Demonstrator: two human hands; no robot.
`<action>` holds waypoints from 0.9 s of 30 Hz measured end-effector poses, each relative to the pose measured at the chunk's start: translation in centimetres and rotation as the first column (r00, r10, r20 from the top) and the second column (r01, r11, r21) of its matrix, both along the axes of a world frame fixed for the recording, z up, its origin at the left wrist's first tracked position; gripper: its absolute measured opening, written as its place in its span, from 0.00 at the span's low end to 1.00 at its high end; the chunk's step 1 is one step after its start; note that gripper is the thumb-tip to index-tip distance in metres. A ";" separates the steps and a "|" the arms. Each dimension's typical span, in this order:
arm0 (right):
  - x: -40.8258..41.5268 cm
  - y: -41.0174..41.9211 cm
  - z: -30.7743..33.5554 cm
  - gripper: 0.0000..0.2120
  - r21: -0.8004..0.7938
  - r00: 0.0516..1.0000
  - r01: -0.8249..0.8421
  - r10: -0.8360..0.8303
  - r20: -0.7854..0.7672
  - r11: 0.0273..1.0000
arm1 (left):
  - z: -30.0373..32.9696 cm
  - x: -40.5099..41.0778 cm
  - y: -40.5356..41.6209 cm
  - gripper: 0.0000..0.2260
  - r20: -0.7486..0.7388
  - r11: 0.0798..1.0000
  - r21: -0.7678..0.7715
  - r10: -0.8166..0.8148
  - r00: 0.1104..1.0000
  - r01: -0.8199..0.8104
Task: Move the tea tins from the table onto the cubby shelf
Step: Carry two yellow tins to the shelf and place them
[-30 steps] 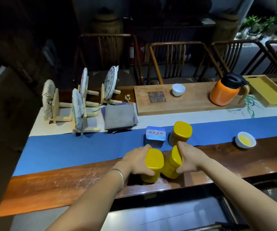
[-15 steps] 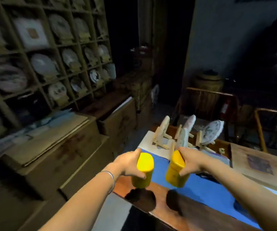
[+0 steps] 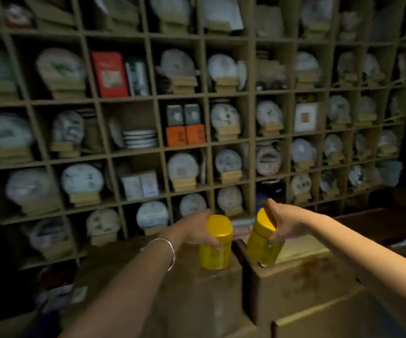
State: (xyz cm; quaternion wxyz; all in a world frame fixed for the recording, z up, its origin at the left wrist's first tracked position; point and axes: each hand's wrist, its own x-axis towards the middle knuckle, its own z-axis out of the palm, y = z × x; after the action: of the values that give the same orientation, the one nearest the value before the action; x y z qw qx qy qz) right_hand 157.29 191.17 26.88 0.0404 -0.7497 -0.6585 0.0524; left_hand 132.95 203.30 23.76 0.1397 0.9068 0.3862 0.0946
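Note:
I hold two yellow tea tins in the air in front of the cubby shelf (image 3: pixel 208 123). My left hand (image 3: pixel 192 230) grips the left tin (image 3: pixel 214 250) near its lid, and this tin is upright. My right hand (image 3: pixel 282 228) grips the right tin (image 3: pixel 263 245) by its upper part, tilted a little to the left. The tins are a short gap apart, both above a wooden cabinet top. The table is out of view.
The shelf's cubbies hold round wrapped tea cakes on wooden stands, a red box (image 3: pixel 109 74), orange boxes (image 3: pixel 186 135) and stacked plates (image 3: pixel 139 139). Wooden cabinets (image 3: pixel 302 284) stand between me and the shelf. The picture is blurred.
The view has swung left from the table to face the cubby shelf. Both hands lifted the yellow tins off the table and carried them along, still gripped.

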 end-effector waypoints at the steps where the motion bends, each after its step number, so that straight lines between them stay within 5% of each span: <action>1: -2.3 2.4 0.9 0.56 0.017 0.998 -0.060 0.060 0.005 0.998 | 1.0 -2.7 1.6 0.45 -0.001 0.999 0.003 0.043 0.999 -0.043; 7: -13.0 13.5 6.2 0.52 0.081 0.940 -0.338 0.340 -0.013 0.938 | 6.6 -15.9 8.0 0.48 0.137 0.962 -0.093 0.268 0.953 -0.257; 13: -19.0 22.2 9.8 0.51 0.162 0.910 -0.410 0.415 0.004 0.897 | 10.6 -22.6 13.7 0.42 0.251 0.924 -0.173 0.376 0.892 -0.341; 21: -19.9 35.5 12.8 0.46 0.185 0.853 -0.504 0.520 -0.044 0.844 | 14.1 -22.8 25.8 0.47 0.240 0.916 -0.102 0.402 0.884 -0.389; 27: -18.0 47.4 17.2 0.43 0.217 0.844 -0.528 0.536 0.022 0.821 | 18.9 -20.3 38.1 0.48 0.096 0.917 -0.013 0.397 0.913 -0.398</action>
State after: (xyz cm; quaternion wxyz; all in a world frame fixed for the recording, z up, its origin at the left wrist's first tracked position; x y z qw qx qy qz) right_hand 139.27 238.55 44.09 0.1181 -0.5262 -0.8421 0.0052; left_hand 112.67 241.38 42.62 0.1330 0.8042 0.5549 0.1663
